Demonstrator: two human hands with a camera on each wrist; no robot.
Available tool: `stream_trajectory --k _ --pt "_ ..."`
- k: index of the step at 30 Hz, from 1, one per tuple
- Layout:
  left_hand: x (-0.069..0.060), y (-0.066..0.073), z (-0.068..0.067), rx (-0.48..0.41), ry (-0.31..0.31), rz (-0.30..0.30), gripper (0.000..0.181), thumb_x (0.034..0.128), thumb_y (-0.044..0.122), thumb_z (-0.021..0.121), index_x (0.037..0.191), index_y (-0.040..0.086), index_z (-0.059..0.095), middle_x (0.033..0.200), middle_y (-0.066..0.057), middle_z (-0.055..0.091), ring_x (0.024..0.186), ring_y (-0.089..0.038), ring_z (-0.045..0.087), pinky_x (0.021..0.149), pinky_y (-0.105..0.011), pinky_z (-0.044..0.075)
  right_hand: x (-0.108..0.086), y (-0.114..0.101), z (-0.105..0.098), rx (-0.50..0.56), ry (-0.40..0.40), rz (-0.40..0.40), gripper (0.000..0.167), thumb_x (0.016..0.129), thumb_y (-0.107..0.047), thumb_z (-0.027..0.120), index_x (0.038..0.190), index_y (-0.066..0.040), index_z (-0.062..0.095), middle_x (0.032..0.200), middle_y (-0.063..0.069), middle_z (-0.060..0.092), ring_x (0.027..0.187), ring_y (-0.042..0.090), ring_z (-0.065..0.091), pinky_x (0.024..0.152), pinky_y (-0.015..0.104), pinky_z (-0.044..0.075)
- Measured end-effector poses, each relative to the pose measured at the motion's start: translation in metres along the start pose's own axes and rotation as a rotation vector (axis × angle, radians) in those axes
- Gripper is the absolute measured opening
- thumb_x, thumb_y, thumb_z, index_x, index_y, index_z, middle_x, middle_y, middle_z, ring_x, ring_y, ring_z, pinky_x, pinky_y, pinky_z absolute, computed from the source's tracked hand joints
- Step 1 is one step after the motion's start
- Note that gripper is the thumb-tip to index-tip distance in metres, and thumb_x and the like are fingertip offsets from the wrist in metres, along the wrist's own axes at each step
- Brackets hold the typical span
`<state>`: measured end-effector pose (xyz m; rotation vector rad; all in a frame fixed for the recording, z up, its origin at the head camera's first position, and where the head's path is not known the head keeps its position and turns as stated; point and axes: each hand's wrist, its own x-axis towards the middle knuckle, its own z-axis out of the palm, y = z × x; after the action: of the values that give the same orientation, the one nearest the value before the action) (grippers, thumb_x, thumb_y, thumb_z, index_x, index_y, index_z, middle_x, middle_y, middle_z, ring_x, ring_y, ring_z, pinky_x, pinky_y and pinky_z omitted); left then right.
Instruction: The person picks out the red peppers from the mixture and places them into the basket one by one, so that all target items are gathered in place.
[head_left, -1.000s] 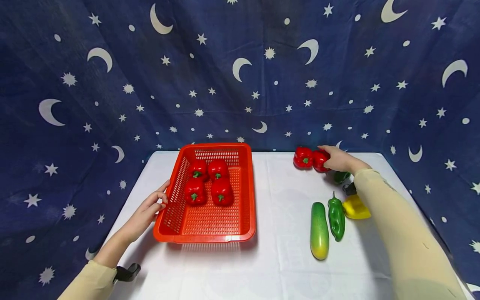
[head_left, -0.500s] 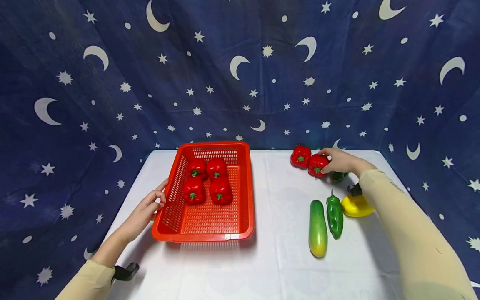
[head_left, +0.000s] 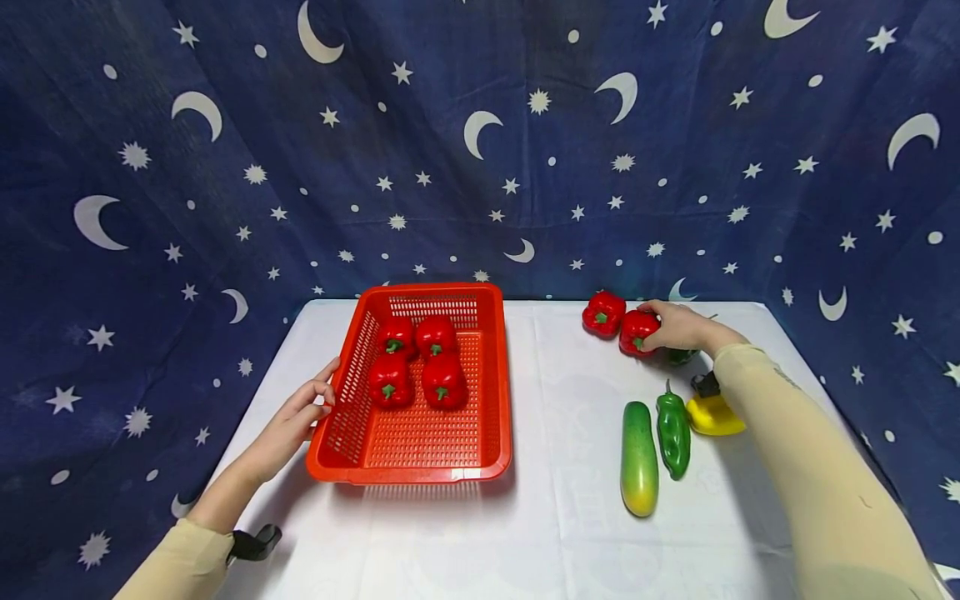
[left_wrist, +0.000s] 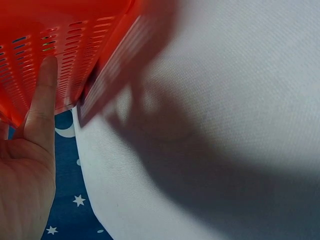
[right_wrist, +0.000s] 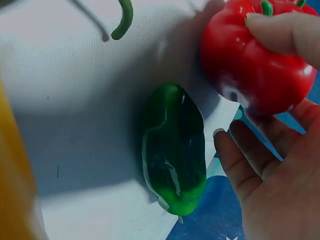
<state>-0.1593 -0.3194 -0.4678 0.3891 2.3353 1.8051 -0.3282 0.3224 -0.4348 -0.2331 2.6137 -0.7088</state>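
Observation:
My left hand (head_left: 288,429) holds the left rim of a red plastic basket (head_left: 495,400); in the left wrist view, one straight digit (left_wrist: 44,95) lies along its slotted outer wall. Several red bell peppers (head_left: 444,383) sit inside it. At the far right, my right hand (head_left: 678,327) grips another red bell pepper (head_left: 632,332), thumb on top near the stem and fingers below. One more red bell pepper (head_left: 603,314) stands just left of it. Beneath the right hand lies a dark green pepper (right_wrist: 175,155), mostly hidden in the head view.
Closer on the white table (head_left: 566,542) lie a cucumber (head_left: 638,458), a long green pepper (head_left: 673,433) and a yellow vegetable (head_left: 712,415), partly under the right sleeve. Dark blue cloth with moons and stars (head_left: 420,150) rises behind the table.
The right hand has shifted slightly, and the red bell pepper in it has turned and come a little nearer, its stem now showing. The left hand and basket have stayed put.

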Motion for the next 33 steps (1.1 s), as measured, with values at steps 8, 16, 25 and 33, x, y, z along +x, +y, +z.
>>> stream_trajectory --k 8,16,25,33 --pt "0.000 -0.002 0.000 -0.008 -0.002 0.000 0.015 0.0981 -0.003 0.033 0.108 0.002 0.043 0.172 -0.003 0.010 0.145 -0.045 0.026 0.081 -0.041 0.058 -0.003 -0.006 -0.001 -0.001 0.086 -0.045 0.087 0.082 -0.025 0.077 0.150 0.006 0.031 0.138 0.030 0.044 0.118 0.044 0.048 0.097 0.058 0.049" --pt "-0.001 -0.002 -0.001 -0.001 -0.001 0.003 0.015 0.0987 -0.004 0.032 0.108 0.002 0.043 0.172 -0.003 0.009 0.145 -0.047 0.026 0.080 -0.042 0.058 -0.011 -0.039 -0.013 0.052 0.212 -0.105 0.091 0.078 -0.022 0.081 0.152 -0.002 0.033 0.141 0.026 0.038 0.122 0.043 0.043 0.095 0.059 0.050" --pt "-0.001 -0.001 -0.002 0.000 -0.006 0.004 0.015 0.0998 -0.003 0.033 0.109 0.002 0.043 0.172 -0.004 0.009 0.146 -0.048 0.023 0.082 -0.042 0.058 -0.024 -0.132 0.009 0.094 0.206 -0.309 0.087 0.076 -0.021 0.082 0.151 -0.010 0.040 0.143 0.017 0.040 0.121 0.037 0.049 0.088 0.052 0.055" --pt "0.000 0.000 0.000 -0.001 -0.009 0.016 0.014 0.0992 -0.004 0.033 0.107 0.003 0.043 0.172 -0.004 0.010 0.145 -0.046 0.026 0.078 -0.041 0.058 -0.043 -0.239 0.058 -0.029 0.116 -0.476 0.089 0.074 -0.028 0.080 0.153 -0.013 0.040 0.138 0.008 0.042 0.107 0.024 0.058 0.087 0.038 0.054"
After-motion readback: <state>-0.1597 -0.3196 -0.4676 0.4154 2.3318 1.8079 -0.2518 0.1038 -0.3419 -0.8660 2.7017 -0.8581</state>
